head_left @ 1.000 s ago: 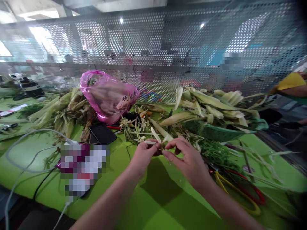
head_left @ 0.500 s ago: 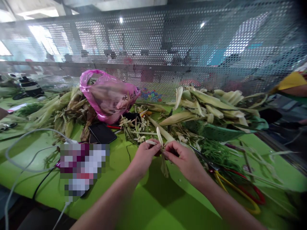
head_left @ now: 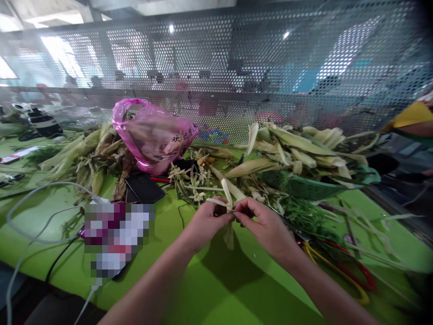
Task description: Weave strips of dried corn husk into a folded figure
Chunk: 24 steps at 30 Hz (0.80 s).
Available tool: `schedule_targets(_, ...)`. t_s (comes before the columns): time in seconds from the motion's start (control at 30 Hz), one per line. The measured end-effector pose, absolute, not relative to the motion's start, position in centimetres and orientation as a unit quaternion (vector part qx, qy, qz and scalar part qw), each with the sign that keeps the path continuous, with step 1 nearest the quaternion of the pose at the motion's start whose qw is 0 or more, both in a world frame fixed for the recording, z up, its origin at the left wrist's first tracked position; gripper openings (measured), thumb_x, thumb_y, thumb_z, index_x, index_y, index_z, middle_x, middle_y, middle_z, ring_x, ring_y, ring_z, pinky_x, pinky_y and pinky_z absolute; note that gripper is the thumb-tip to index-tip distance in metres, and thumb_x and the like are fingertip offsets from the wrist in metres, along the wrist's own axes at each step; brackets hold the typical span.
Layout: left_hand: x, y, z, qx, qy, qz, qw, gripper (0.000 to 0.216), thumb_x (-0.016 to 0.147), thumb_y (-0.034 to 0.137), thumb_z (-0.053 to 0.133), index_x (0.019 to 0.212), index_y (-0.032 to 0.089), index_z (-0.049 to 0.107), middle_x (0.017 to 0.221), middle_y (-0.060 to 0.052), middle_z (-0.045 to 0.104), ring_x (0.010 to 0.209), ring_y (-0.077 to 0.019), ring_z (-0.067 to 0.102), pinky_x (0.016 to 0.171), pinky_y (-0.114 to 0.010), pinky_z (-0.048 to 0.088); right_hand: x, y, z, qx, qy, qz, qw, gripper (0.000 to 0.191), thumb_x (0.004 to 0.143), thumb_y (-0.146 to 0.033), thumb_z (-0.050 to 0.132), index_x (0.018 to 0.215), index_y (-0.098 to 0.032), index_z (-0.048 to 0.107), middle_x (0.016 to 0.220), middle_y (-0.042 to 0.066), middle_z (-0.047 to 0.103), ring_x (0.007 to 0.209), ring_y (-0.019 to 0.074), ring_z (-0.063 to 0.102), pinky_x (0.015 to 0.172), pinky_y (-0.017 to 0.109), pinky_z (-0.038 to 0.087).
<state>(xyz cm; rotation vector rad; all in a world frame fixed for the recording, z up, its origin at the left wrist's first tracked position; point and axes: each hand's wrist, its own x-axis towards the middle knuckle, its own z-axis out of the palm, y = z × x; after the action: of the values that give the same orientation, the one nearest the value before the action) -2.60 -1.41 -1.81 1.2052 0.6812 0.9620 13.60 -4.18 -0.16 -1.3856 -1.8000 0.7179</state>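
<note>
Left hand (head_left: 210,222) has dropped its thumb, baring the crossed pale strips (head_left: 227,192) that it and right hand (head_left: 260,220) pinch above the desk (head_left: 216,300), apparently mid-fold, any knot too small to confirm.

Pale strips (head_left: 226,190) in both hands (head_left: 210,222) (head_left: 263,222)

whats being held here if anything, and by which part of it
Pale husk strips, pinched in the fingers of the left hand and right hand, close to where the strips cross.
</note>
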Motion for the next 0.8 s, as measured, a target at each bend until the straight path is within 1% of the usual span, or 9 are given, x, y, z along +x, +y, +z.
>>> schedule_targets(0.17,-3.0,-1.1,-1.7,0.522,0.301,0.406,0.687,0.026,0.067,0.035,0.075,0.072,0.014,0.061,0.07,-0.001,0.055,0.068,-0.0122,0.049,0.069,-0.026,0.037,13.7,-4.5,1.0,-0.54,-0.704,0.284,0.362,0.011,0.088,-0.029,0.054,0.087,-0.022,0.062,0.082,0.002,0.068,0.077,0.019,0.062,0.07,0.029,0.047)
schedule_targets(0.33,-3.4,-1.2,-1.6,0.512,0.332,0.378,0.697,0.024,0.07,0.034,0.07,0.064,0.013,0.06,0.061,0.0,0.053,0.059,-0.01,0.044,0.062,-0.026,0.034,14.0,-4.7,1.1,-0.541,-0.723,0.254,0.346,0.012,0.088,-0.03,0.055,0.087,-0.023,0.064,0.082,0.002,0.069,0.076,0.0191,0.063,0.069,0.029,0.047)
schedule_targets(0.5,-3.2,-1.6,-1.3,0.501,0.353,0.379,0.694,0.02,0.074,0.033,0.067,0.072,0.013,0.061,0.066,-0.001,0.056,0.061,-0.0106,0.048,0.062,-0.025,0.036,13.7,-4.8,0.4,-0.545,-0.753,0.16,0.33,0.01,0.09,-0.027,0.053,0.089,-0.023,0.063,0.086,0.002,0.069,0.076,0.0188,0.062,0.069,0.029,0.045)
schedule_targets(0.6,-2.9,-1.7,-1.2,0.518,0.367,0.376,0.675,0.02,0.077,0.032,0.064,0.073,0.014,0.058,0.065,-0.001,0.055,0.06,-0.0101,0.047,0.059,-0.024,0.034,13.6,-4.9,0.2,-0.54,-0.77,0.113,0.32,0.01,0.09,-0.023,0.053,0.089,-0.023,0.062,0.087,0.003,0.069,0.078,0.0194,0.061,0.07,0.03,0.044)
schedule_targets(0.7,-2.7,-1.8,-1.3,0.537,0.377,0.381,0.651,0.02,0.081,0.032,0.057,0.07,0.016,0.053,0.059,0.001,0.051,0.054,-0.009,0.041,0.054,-0.024,0.029,13.6,-4.9,0.3,-0.53,-0.78,0.104,0.317,0.01,0.089,-0.022,0.053,0.087,-0.023,0.062,0.087,0.003,0.069,0.078,0.0197,0.061,0.071,0.03,0.043)
schedule_targets(0.8,-2.5,-2.0,-1.5,0.548,0.378,0.391,0.635,0.022,0.083,0.032,0.054,0.067,0.017,0.05,0.056,0.003,0.048,0.051,-0.0084,0.037,0.053,-0.024,0.026,13.7,-5.0,0.6,-0.521,-0.787,0.118,0.309,0.011,0.089,-0.023,0.052,0.086,-0.023,0.063,0.085,0.003,0.069,0.077,0.0192,0.061,0.069,0.03,0.043)
